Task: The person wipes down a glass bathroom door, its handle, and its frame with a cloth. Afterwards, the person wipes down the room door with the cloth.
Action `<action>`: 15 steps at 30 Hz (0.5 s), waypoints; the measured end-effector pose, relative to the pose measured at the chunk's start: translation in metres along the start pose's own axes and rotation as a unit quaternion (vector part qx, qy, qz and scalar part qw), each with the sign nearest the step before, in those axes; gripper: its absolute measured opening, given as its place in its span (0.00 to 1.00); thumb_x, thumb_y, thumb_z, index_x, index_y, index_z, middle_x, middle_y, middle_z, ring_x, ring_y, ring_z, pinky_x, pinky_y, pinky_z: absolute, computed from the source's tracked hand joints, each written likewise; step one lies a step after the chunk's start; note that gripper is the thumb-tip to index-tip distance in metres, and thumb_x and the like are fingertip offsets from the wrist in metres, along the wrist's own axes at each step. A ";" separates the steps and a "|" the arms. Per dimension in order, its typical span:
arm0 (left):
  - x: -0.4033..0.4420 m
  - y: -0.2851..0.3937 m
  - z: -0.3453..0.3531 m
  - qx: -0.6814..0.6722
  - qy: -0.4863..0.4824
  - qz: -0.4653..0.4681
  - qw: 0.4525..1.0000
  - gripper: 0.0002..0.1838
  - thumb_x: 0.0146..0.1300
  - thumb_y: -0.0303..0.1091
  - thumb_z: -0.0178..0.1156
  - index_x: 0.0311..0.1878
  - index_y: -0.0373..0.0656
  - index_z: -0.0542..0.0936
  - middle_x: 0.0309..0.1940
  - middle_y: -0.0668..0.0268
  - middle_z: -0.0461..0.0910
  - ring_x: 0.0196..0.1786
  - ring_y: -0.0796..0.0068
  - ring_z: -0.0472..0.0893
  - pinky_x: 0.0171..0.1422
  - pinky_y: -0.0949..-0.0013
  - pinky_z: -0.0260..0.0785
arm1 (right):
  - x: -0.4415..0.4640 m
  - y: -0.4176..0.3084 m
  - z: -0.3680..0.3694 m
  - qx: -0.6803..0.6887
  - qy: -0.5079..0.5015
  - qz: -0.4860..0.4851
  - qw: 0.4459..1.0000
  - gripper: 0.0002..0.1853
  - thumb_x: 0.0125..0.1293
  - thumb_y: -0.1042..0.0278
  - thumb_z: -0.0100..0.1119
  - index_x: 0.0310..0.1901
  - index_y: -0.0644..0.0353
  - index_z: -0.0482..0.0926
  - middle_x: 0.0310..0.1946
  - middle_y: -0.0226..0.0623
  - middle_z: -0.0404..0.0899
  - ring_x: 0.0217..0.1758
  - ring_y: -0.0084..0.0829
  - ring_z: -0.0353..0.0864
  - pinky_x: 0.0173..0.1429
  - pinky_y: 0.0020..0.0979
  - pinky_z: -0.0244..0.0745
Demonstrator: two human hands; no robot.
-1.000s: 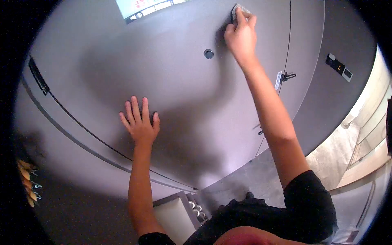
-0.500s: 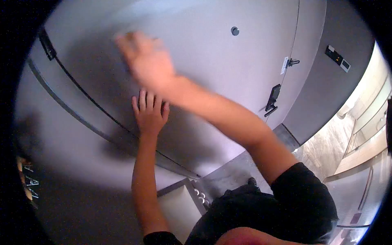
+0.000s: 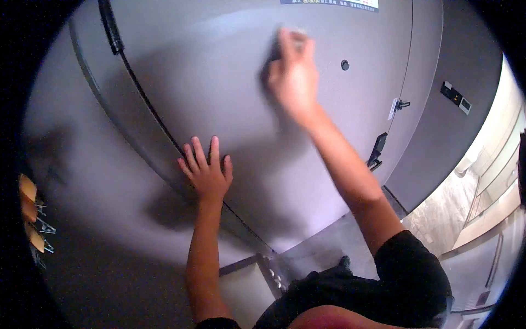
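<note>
A large grey door [image 3: 249,118] fills the middle of the view. My left hand [image 3: 208,172] lies on its lower left part with the fingers spread, holding nothing. Higher up, my right hand [image 3: 296,77] is closed around a small greyish cloth [image 3: 298,34] at the door's surface; motion blurs it, and the fingers cover most of it. To the right of that hand is a round dark peephole [image 3: 344,65]. A printed sign [image 3: 331,4] shows at the top edge, above my right hand.
A black lock handle [image 3: 377,151] and a latch [image 3: 402,105] sit at the door's right side. A control panel [image 3: 456,97] is on the right wall. Wooden hangers [image 3: 34,214] show at the far left. A low cabinet [image 3: 246,290] stands below my left hand.
My right hand swept from the upper right to the left across the door, then back toward the middle. My left hand stays flat on the door. The view has shifted.
</note>
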State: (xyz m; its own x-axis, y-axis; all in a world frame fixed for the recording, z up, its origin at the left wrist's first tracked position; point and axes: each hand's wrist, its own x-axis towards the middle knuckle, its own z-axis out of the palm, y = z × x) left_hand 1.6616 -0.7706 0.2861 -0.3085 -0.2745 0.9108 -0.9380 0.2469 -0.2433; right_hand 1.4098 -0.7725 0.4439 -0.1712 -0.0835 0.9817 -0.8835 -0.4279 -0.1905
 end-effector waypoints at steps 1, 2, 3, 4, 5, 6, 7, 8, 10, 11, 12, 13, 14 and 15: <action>0.001 -0.001 0.001 0.002 0.002 0.004 1.000 0.32 0.66 0.50 0.56 0.73 0.55 0.66 0.76 0.48 0.52 0.76 0.38 0.53 0.74 0.30 0.44 | 0.000 -0.030 0.010 0.022 -0.009 -0.021 0.999 0.32 0.51 0.78 0.59 0.62 0.66 0.71 0.58 0.57 0.69 0.50 0.54 0.79 0.52 0.46 0.79; -0.002 -0.003 0.000 0.003 -0.003 0.010 1.000 0.32 0.66 0.50 0.56 0.73 0.55 0.66 0.76 0.48 0.52 0.76 0.39 0.53 0.74 0.30 0.44 | -0.005 -0.062 0.021 0.045 -0.022 -0.037 0.998 0.33 0.51 0.78 0.59 0.63 0.63 0.71 0.59 0.54 0.68 0.49 0.53 0.80 0.51 0.46 0.79; -0.002 -0.007 -0.001 0.012 -0.004 0.017 1.000 0.32 0.64 0.52 0.57 0.70 0.52 0.69 0.75 0.48 0.55 0.75 0.38 0.55 0.74 0.30 0.45 | -0.010 -0.091 0.032 0.064 -0.037 -0.050 0.996 0.32 0.51 0.78 0.60 0.63 0.63 0.71 0.60 0.52 0.69 0.50 0.52 0.80 0.51 0.45 0.79; -0.005 -0.010 0.006 0.004 0.001 0.024 1.000 0.32 0.63 0.52 0.57 0.70 0.51 0.69 0.74 0.47 0.56 0.74 0.38 0.56 0.74 0.29 0.45 | -0.013 -0.115 0.042 0.082 -0.049 -0.066 0.993 0.32 0.51 0.78 0.60 0.63 0.63 0.71 0.60 0.50 0.69 0.51 0.52 0.80 0.52 0.45 0.79; -0.015 -0.017 0.013 -0.004 0.002 0.034 0.999 0.33 0.63 0.53 0.58 0.69 0.51 0.70 0.73 0.47 0.57 0.74 0.38 0.57 0.74 0.29 0.45 | -0.018 -0.140 0.053 0.089 -0.072 -0.078 0.990 0.32 0.52 0.78 0.60 0.63 0.62 0.71 0.60 0.50 0.69 0.52 0.50 0.80 0.53 0.44 0.79; -0.016 -0.020 0.012 -0.011 0.009 0.042 0.999 0.33 0.62 0.53 0.58 0.68 0.50 0.70 0.73 0.47 0.58 0.73 0.37 0.58 0.74 0.29 0.45 | -0.019 -0.157 0.058 0.098 -0.090 -0.094 0.987 0.31 0.53 0.77 0.61 0.63 0.61 0.71 0.60 0.50 0.69 0.53 0.49 0.79 0.53 0.43 0.78; -0.017 -0.018 0.009 -0.034 -0.017 0.024 0.999 0.34 0.60 0.53 0.59 0.67 0.48 0.71 0.70 0.46 0.62 0.72 0.36 0.59 0.74 0.27 0.45 | -0.019 -0.163 0.059 0.105 -0.104 -0.106 0.983 0.31 0.54 0.77 0.60 0.63 0.60 0.70 0.60 0.49 0.69 0.53 0.49 0.79 0.54 0.43 0.78; -0.020 -0.020 0.009 -0.033 -0.013 0.028 0.999 0.34 0.61 0.53 0.59 0.68 0.48 0.70 0.70 0.47 0.62 0.72 0.37 0.59 0.74 0.27 0.45 | -0.021 -0.168 0.059 0.113 -0.119 -0.115 0.980 0.31 0.55 0.77 0.60 0.64 0.60 0.70 0.60 0.49 0.69 0.54 0.48 0.79 0.55 0.43 0.78; -0.019 -0.022 0.012 -0.028 0.002 0.034 0.999 0.33 0.62 0.52 0.58 0.69 0.50 0.69 0.71 0.49 0.61 0.73 0.39 0.58 0.74 0.28 0.44 | -0.022 -0.167 0.059 0.113 -0.120 -0.122 0.979 0.32 0.55 0.77 0.60 0.65 0.58 0.70 0.60 0.49 0.69 0.54 0.48 0.79 0.55 0.42 0.78; -0.019 -0.022 0.012 -0.015 0.006 0.027 0.999 0.31 0.63 0.52 0.57 0.69 0.52 0.70 0.72 0.51 0.62 0.74 0.42 0.59 0.73 0.29 0.46 | -0.022 -0.154 0.057 0.104 -0.107 -0.117 0.982 0.32 0.55 0.78 0.60 0.65 0.58 0.70 0.60 0.48 0.68 0.54 0.49 0.79 0.55 0.42 0.78; -0.014 -0.018 0.002 -0.002 0.008 0.021 1.000 0.30 0.64 0.52 0.56 0.68 0.55 0.71 0.72 0.54 0.63 0.74 0.46 0.61 0.73 0.30 0.48 | -0.020 -0.141 0.052 0.097 -0.095 -0.110 0.985 0.33 0.54 0.78 0.60 0.65 0.57 0.70 0.60 0.48 0.68 0.53 0.49 0.79 0.54 0.43 0.79; -0.011 -0.016 -0.003 0.012 0.011 0.014 1.000 0.28 0.65 0.52 0.55 0.68 0.57 0.73 0.72 0.56 0.64 0.74 0.49 0.62 0.72 0.31 0.49 | -0.015 -0.124 0.043 0.077 -0.091 -0.084 0.989 0.33 0.54 0.78 0.60 0.65 0.58 0.69 0.61 0.48 0.68 0.53 0.50 0.79 0.54 0.43 0.79; -0.013 -0.017 -0.003 0.003 0.008 0.015 1.000 0.29 0.66 0.51 0.55 0.69 0.57 0.71 0.73 0.55 0.62 0.75 0.48 0.60 0.73 0.31 0.48 | -0.011 -0.104 0.032 0.056 -0.088 -0.059 0.993 0.34 0.54 0.79 0.60 0.66 0.58 0.69 0.61 0.48 0.67 0.52 0.51 0.79 0.53 0.44 0.80; -0.014 -0.018 -0.003 -0.007 0.005 0.017 1.000 0.30 0.66 0.50 0.55 0.71 0.56 0.69 0.75 0.55 0.59 0.76 0.48 0.58 0.73 0.31 0.46 | -0.008 -0.085 0.020 0.030 -0.084 -0.028 0.996 0.33 0.53 0.78 0.59 0.64 0.60 0.70 0.60 0.49 0.68 0.51 0.51 0.80 0.50 0.45 0.80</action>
State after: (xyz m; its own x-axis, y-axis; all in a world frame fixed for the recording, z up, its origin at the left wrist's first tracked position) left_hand 1.6838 -0.7685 0.2783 -0.3388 -0.2557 0.9054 -0.9246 0.2686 -0.2701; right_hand 1.4947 -0.7539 0.4524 -0.0421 -0.2059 0.9777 -0.8607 -0.4894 -0.1401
